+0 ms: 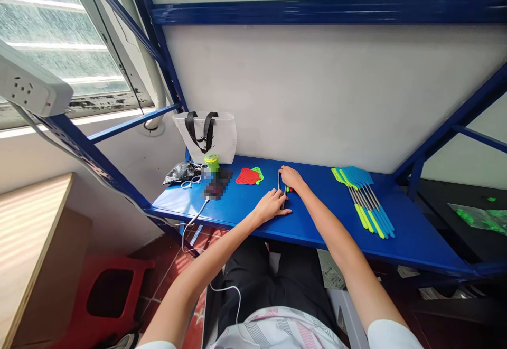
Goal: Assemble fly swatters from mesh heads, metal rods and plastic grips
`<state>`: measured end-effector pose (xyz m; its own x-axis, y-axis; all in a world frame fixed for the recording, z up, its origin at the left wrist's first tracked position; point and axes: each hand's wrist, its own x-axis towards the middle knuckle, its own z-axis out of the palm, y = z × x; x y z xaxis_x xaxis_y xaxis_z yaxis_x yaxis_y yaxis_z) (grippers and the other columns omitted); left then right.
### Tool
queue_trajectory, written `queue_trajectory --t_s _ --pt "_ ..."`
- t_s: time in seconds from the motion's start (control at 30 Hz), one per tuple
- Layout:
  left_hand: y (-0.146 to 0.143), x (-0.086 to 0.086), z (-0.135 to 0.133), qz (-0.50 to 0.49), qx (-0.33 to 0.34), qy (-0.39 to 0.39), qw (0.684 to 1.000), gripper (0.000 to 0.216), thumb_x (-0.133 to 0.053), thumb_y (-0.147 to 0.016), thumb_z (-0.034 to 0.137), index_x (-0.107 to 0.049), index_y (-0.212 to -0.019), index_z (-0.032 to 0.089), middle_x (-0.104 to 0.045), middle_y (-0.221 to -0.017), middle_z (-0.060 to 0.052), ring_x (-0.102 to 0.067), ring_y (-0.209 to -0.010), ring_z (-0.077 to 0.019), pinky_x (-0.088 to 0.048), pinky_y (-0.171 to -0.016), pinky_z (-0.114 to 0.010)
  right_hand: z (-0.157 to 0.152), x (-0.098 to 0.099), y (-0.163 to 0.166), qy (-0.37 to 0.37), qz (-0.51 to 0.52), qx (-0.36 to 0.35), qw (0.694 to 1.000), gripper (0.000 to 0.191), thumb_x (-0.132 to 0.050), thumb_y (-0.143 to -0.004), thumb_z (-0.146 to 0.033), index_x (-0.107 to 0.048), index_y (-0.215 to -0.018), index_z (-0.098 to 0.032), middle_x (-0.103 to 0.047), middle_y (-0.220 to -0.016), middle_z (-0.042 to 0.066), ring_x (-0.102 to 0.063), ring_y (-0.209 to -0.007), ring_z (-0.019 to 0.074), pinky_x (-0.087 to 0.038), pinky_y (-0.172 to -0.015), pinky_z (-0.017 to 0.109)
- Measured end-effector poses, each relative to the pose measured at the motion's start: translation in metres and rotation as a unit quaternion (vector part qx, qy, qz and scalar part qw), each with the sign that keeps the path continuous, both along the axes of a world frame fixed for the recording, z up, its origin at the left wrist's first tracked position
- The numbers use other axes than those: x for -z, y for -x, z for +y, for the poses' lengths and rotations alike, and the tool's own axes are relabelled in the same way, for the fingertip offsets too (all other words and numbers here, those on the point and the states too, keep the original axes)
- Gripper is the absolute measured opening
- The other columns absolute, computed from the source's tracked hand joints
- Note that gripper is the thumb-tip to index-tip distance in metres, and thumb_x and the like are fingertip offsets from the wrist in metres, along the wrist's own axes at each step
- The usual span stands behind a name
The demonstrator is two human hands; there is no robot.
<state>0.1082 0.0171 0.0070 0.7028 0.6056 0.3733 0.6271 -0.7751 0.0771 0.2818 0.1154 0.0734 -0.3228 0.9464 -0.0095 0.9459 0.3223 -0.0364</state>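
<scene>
My left hand (271,205) is on the blue table top, its fingers bent over the near part of some thin metal rods (279,181) and its thumb stretched out to the right. My right hand (292,178) closes round the far ends of the rods, which lie pointing away from me. Small red and green parts (289,189) peek out under the right palm; my hands hide most of them. Left of the hands lie a red fruit-shaped mesh swatter head (248,176) and a green one (259,173) partly beneath it.
Several blue and yellow-green fly swatters (366,201) lie fanned on the right of the table (317,222). On the left are a white bag (225,138), a yellow-green tub (212,162), scissors (190,182), a black plastic bag (180,172) and a blurred device with a white cable (196,216).
</scene>
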Motion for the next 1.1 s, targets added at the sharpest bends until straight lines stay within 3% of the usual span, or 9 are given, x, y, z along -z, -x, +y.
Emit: queue_trajectory --t_s 0.2,0.37,0.43,0.53,0.67,0.83,0.97,1.1 --pt "0.001 0.0 0.0 -0.017 0.004 0.007 1.0 0.062 -0.055 -0.11 0.071 -0.074 -0.134 0.017 -0.07 -0.123 -0.016 -0.068 -0.114 -0.0345 -0.056 -0.101 -0.047 -0.02 -0.001 -0.004 -0.007 -0.011 -0.027 1.0 0.044 -0.043 -0.111 -0.013 -0.081 -0.133 -0.018 -0.075 -0.139 0.016 -0.07 -0.125 0.0281 -0.049 -0.105 0.033" --pt "0.004 -0.004 0.003 -0.036 0.007 0.025 0.999 0.062 -0.052 -0.109 0.074 -0.074 -0.134 0.021 -0.07 -0.126 -0.015 -0.068 -0.115 -0.034 -0.057 -0.1 -0.047 -0.034 0.001 -0.023 -0.047 0.008 -0.02 0.999 0.052 -0.039 -0.115 -0.019 -0.062 -0.161 -0.023 -0.066 -0.16 0.013 -0.058 -0.146 0.0284 -0.041 -0.121 0.041" --pt "0.003 -0.006 0.009 -0.035 0.006 0.028 0.999 0.064 -0.054 -0.108 0.075 -0.074 -0.135 0.021 -0.07 -0.127 -0.016 -0.068 -0.115 -0.0345 -0.057 -0.1 -0.046 -0.04 0.003 -0.041 -0.068 0.017 0.006 0.998 0.056 -0.033 -0.116 -0.021 -0.053 -0.169 -0.021 -0.059 -0.168 0.015 -0.053 -0.152 0.0294 -0.04 -0.124 0.046" --pt "-0.002 -0.008 0.023 -0.024 -0.012 0.034 0.999 0.069 -0.056 -0.105 0.078 -0.074 -0.133 0.018 -0.07 -0.128 -0.017 -0.067 -0.114 -0.0355 -0.056 -0.097 -0.046 -0.053 0.006 -0.083 -0.098 0.026 0.077 0.992 0.057 -0.031 -0.115 -0.023 -0.051 -0.168 -0.015 -0.055 -0.17 0.02 -0.052 -0.152 0.034 -0.044 -0.119 0.05" --pt "-0.008 -0.008 0.042 -0.042 -0.027 0.052 0.997 0.066 -0.053 -0.108 0.077 -0.074 -0.134 0.02 -0.069 -0.13 -0.016 -0.066 -0.115 -0.0343 -0.054 -0.095 -0.043 -0.079 0.011 -0.155 -0.149 0.018 0.207 0.967 0.048 -0.039 -0.114 -0.027 -0.063 -0.154 -0.017 -0.067 -0.151 0.021 -0.059 -0.141 0.0343 -0.048 -0.11 0.046" --pt "-0.012 -0.005 0.052 -0.065 -0.047 0.061 0.995 0.065 -0.053 -0.108 0.077 -0.074 -0.134 0.022 -0.069 -0.13 -0.014 -0.064 -0.116 -0.0328 -0.05 -0.095 -0.043 -0.122 0.018 -0.224 -0.128 -0.06 0.312 0.94 0.042 -0.042 -0.114 -0.031 -0.068 -0.137 -0.009 -0.07 -0.133 0.027 -0.068 -0.125 0.0372 -0.052 -0.102 0.047" --pt "-0.015 -0.004 0.058 -0.073 -0.072 0.062 0.993 0.062 -0.055 -0.108 0.076 -0.073 -0.135 0.023 -0.069 -0.132 -0.013 -0.062 -0.119 -0.033 -0.048 -0.097 -0.043 -0.142 0.022 -0.233 -0.067 -0.093 0.325 0.939 0.041 -0.048 -0.113 -0.034 -0.069 -0.136 -0.007 -0.07 -0.132 0.029 -0.071 -0.124 0.0374 -0.054 -0.1 0.046" --pt "-0.021 -0.006 0.066 -0.073 -0.09 0.067 0.991 0.062 -0.056 -0.108 0.076 -0.074 -0.135 0.023 -0.068 -0.134 -0.014 -0.061 -0.12 -0.033 -0.048 -0.098 -0.043 -0.139 0.017 -0.22 -0.039 -0.082 0.336 0.937 0.044 -0.047 -0.114 -0.033 -0.069 -0.138 -0.005 -0.069 -0.134 0.032 -0.072 -0.126 0.0386 -0.055 -0.099 0.044"
